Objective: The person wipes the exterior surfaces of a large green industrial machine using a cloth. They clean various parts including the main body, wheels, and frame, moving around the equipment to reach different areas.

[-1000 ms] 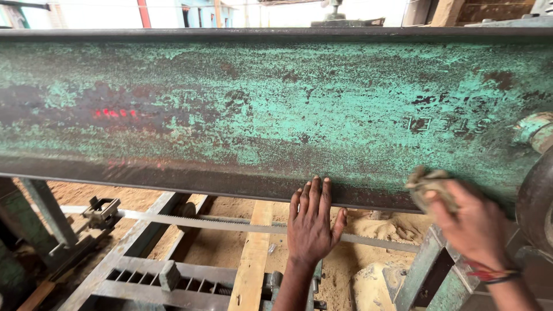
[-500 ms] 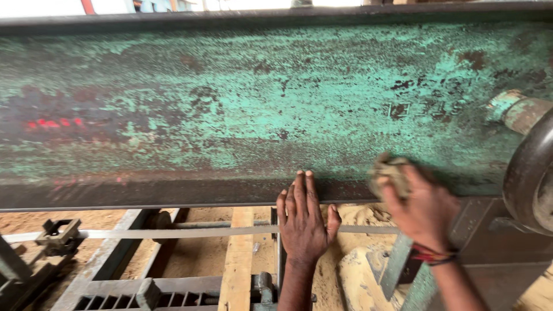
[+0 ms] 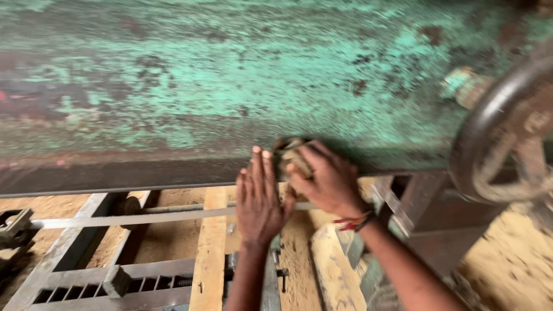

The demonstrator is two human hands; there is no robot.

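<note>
A long metal machine panel (image 3: 242, 75) with worn green paint and rust fills the upper view. My left hand (image 3: 258, 198) lies flat, fingers together, against the panel's dark lower edge (image 3: 115, 175). My right hand (image 3: 325, 179) is closed around a small, dirty, brownish wad (image 3: 288, 152) and presses it on the panel's lower part, right next to my left fingertips. A red band sits on my right wrist.
A large dark metal wheel (image 3: 507, 132) stands at the right, close to my right arm. Below the panel runs a thin metal bar (image 3: 132, 219), with a wooden plank (image 3: 208, 253), a steel frame (image 3: 75, 270) and sawdust on the ground.
The view has moved closer to the panel. My right hand with the wad has slid left along the lower edge until it sits beside my left hand, which stayed put.
</note>
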